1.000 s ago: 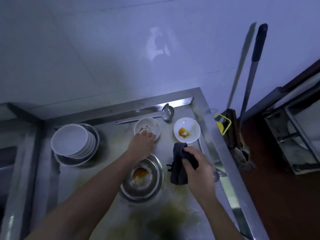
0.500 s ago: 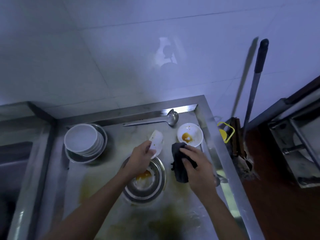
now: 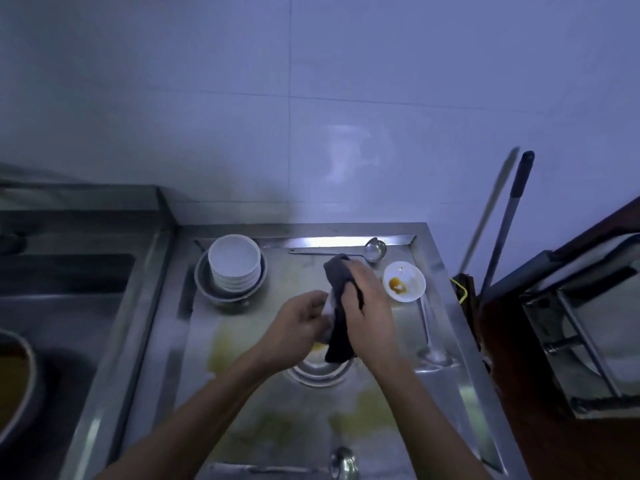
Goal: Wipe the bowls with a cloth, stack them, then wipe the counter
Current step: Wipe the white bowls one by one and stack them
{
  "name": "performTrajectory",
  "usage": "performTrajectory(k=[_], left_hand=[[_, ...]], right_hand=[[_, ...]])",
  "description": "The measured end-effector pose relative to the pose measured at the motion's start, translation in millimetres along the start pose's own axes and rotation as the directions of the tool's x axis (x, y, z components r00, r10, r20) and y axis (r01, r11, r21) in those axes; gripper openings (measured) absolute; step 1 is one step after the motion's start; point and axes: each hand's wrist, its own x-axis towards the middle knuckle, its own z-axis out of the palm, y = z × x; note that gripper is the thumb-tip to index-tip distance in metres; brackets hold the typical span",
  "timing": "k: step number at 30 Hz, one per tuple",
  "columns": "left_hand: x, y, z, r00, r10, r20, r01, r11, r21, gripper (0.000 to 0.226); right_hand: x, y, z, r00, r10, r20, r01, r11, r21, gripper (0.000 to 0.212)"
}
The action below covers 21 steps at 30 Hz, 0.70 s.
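The left hand [image 3: 300, 320] was curled around a small white bowl [image 3: 329, 308], holding it up above the metal basin [image 3: 317, 370] at the middle of the steel surface [image 3: 277, 410]. Only a sliver of that bowl showed between the two hands, so how it was tilted could not be told. The right hand [image 3: 372, 306] was clamped on a dark cloth [image 3: 341, 327], pressing it against the bowl from the three o'clock side; one end of the cloth stuck up past the knuckles toward twelve, the other hung down over the basin's rim.

At about ten o'clock from the hands stood a stack of white bowls [image 3: 234, 263], nested inside a wider metal bowl [image 3: 221, 294]. At two o'clock, just beside the right hand, a second small white bowl [image 3: 404, 281] sat flat on the surface with an orange-brown smear of sauce inside. Behind it, at one o'clock along the back edge, a ladle [image 3: 372, 250] lay on its side, its cup to the right and its handle running left.

Yellowish stains [image 3: 225, 348] spread over the surface at eight o'clock from the basin, and more lay toward six. At nearly six o'clock, by the front edge, another spoon [image 3: 343, 462] showed, blurred.
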Motion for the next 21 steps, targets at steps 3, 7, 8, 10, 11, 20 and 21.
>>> performTrajectory(k=[3,7,8,10,11,20,21], left_hand=[[-21,15,-17,0.998,0.057,-0.021,-0.058,0.998,-0.027,0.005],[-36,33,-38,0.996,0.090,-0.003,-0.090,0.995,0.038,0.012],[-39,35,-44,0.995,0.102,-0.002,-0.101,0.994,0.049,0.007],[-46,38,-52,0.995,0.096,-0.011,-0.096,0.995,0.043,0.012],[-50,40,-55,0.997,0.083,-0.005,-0.083,0.996,0.029,0.018],[-85,32,-62,0.995,0.100,-0.012,-0.101,0.979,-0.176,0.030],[-85,32,-62,0.993,0.115,-0.021,-0.117,0.974,-0.193,0.031]], right_hand=[[-2,-28,6,0.953,0.299,-0.041,-0.273,0.911,0.308,0.037],[-32,-55,23,0.960,0.265,-0.088,-0.223,0.917,0.331,0.039],[-42,-61,32,0.979,0.176,-0.101,-0.147,0.957,0.249,0.039],[-59,-71,49,0.996,0.009,-0.093,-0.006,0.999,0.034,0.047],[-63,-72,55,0.997,-0.027,-0.078,0.024,0.999,-0.038,0.052],[-27,-70,40,0.888,0.436,0.145,-0.424,0.655,0.626,0.036],[-28,-70,39,0.862,0.470,0.192,-0.466,0.582,0.666,0.044]])
